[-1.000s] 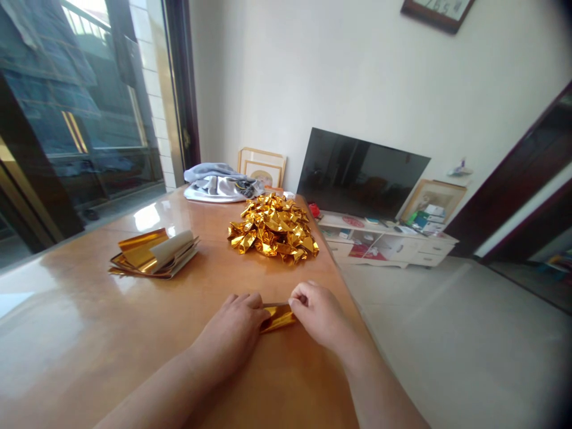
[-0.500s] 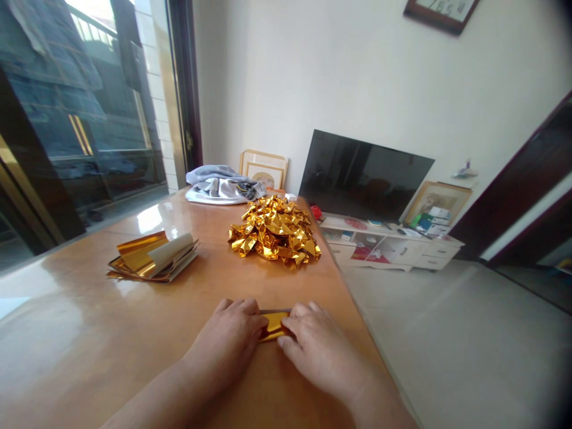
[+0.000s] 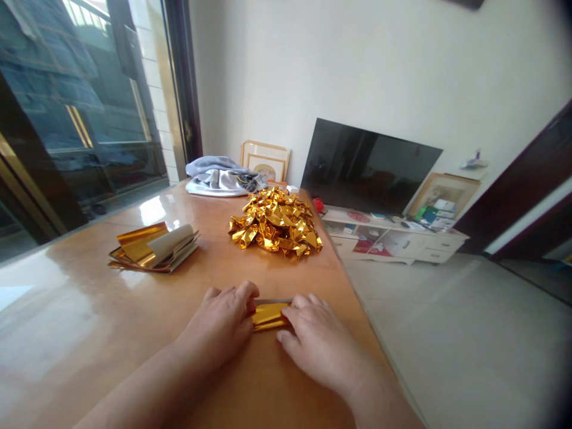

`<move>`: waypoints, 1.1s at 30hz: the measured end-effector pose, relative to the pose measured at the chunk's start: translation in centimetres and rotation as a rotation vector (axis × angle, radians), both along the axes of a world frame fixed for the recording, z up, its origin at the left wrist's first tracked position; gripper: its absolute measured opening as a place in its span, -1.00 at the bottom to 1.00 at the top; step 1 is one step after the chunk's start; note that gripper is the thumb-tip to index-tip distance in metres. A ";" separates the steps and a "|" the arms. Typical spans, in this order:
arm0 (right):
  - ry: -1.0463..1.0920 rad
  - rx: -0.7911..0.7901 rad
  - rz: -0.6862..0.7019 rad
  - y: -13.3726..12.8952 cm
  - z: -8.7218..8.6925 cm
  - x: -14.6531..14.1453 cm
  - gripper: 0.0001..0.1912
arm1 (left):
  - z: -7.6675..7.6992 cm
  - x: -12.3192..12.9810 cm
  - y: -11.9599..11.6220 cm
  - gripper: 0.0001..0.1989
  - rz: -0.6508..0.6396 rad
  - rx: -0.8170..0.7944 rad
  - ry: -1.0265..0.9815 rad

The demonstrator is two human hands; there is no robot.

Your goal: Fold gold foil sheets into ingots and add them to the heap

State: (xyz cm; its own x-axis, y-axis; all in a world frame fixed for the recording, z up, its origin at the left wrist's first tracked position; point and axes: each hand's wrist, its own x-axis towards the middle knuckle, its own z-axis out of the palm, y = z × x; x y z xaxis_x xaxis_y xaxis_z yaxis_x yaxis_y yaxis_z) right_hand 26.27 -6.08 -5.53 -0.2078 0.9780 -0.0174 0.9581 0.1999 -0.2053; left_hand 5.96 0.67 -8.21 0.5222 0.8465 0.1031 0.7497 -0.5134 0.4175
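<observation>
A folded strip of gold foil paper [image 3: 270,316] lies on the wooden table between my two hands. My left hand [image 3: 227,316] has its fingers closed on the strip's left end. At the right end, my right hand [image 3: 310,330] grips the strip, its thumb lower and a little apart from the fingers. A thin greyish edge runs along the strip's far side. The ends under my fingers are hidden. Beyond my hands sits a heap of folded gold foil pieces [image 3: 277,223].
A stack of gold foil sheets [image 3: 152,247], some curled up, rests on the table [image 3: 89,333] at the left. Pale bluish cloth [image 3: 218,179] and picture frames [image 3: 263,158] are at the far end. Right of the table edge are the floor, a low white cabinet [image 3: 415,244] and a television [image 3: 370,167].
My left hand has shifted slightly left, its fingers a bit raised, and more of the gold strip shows between my hands. The whole view has tilted slightly downward.
</observation>
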 end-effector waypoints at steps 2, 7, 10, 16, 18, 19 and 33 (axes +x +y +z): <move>-0.005 0.003 -0.005 -0.1 0.1 -0.1 -0.76 | -0.3 -0.1 0.1 -0.70 -0.001 0.020 -0.010; -0.020 -0.016 -0.008 -0.1 0.2 -0.1 -0.76 | -0.2 0.0 0.0 -0.67 -0.007 0.041 0.014; -0.021 -0.018 -0.005 -0.2 0.3 -0.2 -0.75 | 0.3 0.1 -0.1 -0.74 -0.032 0.042 0.062; -0.044 -0.035 -0.001 -0.5 0.4 -0.3 -0.70 | 1.2 0.1 -0.3 -0.70 -0.135 0.102 0.135; -0.045 -0.041 0.002 -0.6 0.5 -0.3 -0.68 | 1.3 0.2 -0.4 -0.73 -0.150 0.110 0.156; -0.045 -0.044 0.001 -0.7 0.5 -0.3 -0.67 | 1.4 0.2 -0.4 -0.74 -0.153 0.114 0.164; -0.076 -0.057 0.029 -0.9 1.1 -0.3 -0.60 | 0.8 0.0 -0.3 -0.57 -0.219 0.157 0.163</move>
